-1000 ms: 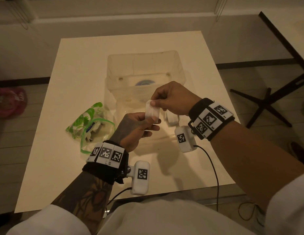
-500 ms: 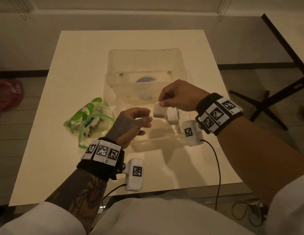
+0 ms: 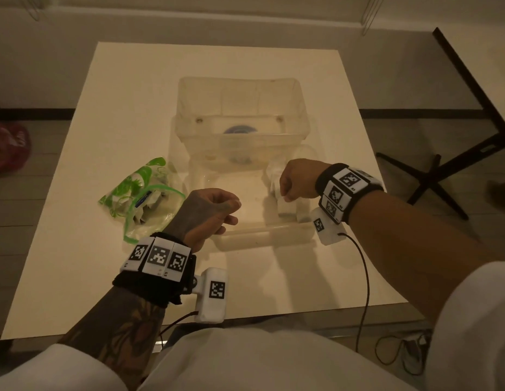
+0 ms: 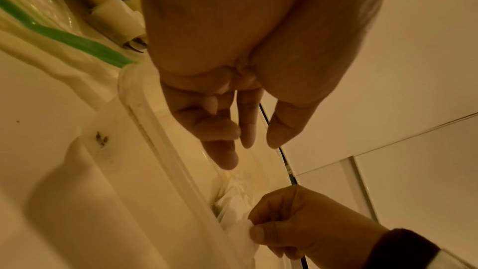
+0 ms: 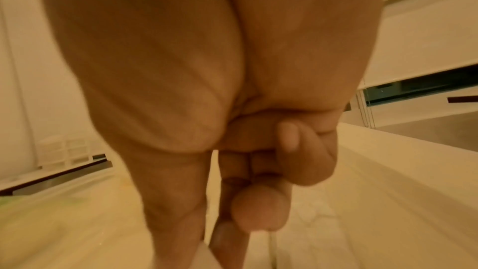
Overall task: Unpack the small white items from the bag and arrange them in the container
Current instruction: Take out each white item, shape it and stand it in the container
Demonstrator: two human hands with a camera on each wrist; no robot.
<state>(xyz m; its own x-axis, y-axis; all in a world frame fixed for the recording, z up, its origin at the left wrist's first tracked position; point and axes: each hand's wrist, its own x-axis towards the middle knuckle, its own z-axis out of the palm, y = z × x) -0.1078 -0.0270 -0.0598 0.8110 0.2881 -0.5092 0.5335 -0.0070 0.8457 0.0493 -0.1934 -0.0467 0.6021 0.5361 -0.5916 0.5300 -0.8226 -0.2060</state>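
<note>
A clear bag with green print and a green zip strip lies at 9 o'clock of the container, its mouth toward the person, crumpled white packets inside. The left hand hovers over the container's near-left part, fingers loosely curled, holding nothing. The container is a shallow clear tray with rounded rim, long axis running 12 to 6. At its 3 o'clock side the right hand pinches a small white packet standing upright beside others. A deeper clear bin sits at 12 o'clock. The cream tabletop stands on grey flooring; dark furniture legs at right.
</note>
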